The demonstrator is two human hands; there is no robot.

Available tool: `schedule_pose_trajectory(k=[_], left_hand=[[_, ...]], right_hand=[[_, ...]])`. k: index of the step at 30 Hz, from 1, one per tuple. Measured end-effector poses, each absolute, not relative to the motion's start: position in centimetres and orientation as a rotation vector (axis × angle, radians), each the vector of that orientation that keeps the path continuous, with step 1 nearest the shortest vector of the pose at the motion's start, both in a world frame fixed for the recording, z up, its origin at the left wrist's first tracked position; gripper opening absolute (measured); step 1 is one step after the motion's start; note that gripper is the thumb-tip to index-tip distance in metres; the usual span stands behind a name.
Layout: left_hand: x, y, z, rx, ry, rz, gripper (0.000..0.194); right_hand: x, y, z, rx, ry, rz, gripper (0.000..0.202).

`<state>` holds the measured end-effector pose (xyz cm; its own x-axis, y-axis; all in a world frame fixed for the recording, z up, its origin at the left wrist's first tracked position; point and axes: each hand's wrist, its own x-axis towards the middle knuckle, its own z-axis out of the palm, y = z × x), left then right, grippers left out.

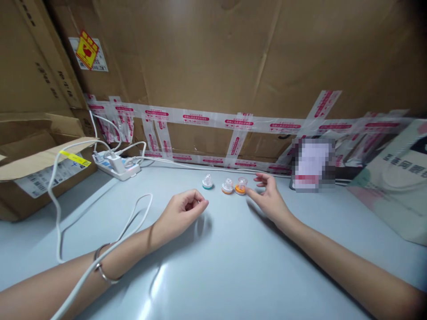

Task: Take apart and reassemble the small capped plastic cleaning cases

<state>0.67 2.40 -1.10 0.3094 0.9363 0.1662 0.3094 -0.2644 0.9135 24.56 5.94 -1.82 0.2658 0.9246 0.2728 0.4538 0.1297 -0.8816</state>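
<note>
Three small round pieces stand in a row on the light grey table point(233, 249): a white piece with a teal base point(207, 182), a white piece with an orange base point(227, 186), and an orange piece with a clear pinkish top point(240, 186). Their exact kind is too small to tell. My right hand point(268, 198) is beside the orange piece, fingers apart, its thumb tip close to the rim; whether it touches I cannot tell. My left hand point(185, 209) hovers nearer me, left of the row, with fingers curled and thumb against them, nothing visible inside.
A white cable point(55, 195) crosses over my left forearm. At left are an opened cardboard box point(43, 178) and a power strip point(125, 171) with plugs. A large taped carton point(200, 66) walls the back. A blurred-out phone-like object point(312, 164) and a paper bag point(396, 186) stand right.
</note>
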Motion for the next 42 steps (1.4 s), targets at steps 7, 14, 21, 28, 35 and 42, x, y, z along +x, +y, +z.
schedule_pose_trajectory(k=[7,14,21,28,35,42], left_hand=[[0.8,1.8,-1.2,1.753,1.075,0.893,0.022],[0.6,1.4,-1.3,1.77,1.061,0.872,0.02],[0.3,1.2,-0.8,1.845,1.084,0.981,0.016],[0.4,0.6,-0.3,2.085,0.864,0.947,0.034],[0.8,0.7,-0.9,2.105,0.787,0.883,0.028],[1.1,0.5,-1.1,2.074,0.772,0.861,0.022]], right_hand=[[25.3,7.8,-3.3,-1.595,-1.653,0.408,0.043],[25.5,7.3,-3.2,-1.515,-1.733,0.392,0.028],[22.3,2.2,-1.3,-1.299,-1.891,0.631,0.021],[20.0,-0.8,-1.0,-1.17,-1.923,1.059,0.026],[20.2,-0.7,-1.5,-1.157,-2.042,0.908,0.018],[20.2,-0.6,-1.8,-1.196,-2.133,0.818,0.016]])
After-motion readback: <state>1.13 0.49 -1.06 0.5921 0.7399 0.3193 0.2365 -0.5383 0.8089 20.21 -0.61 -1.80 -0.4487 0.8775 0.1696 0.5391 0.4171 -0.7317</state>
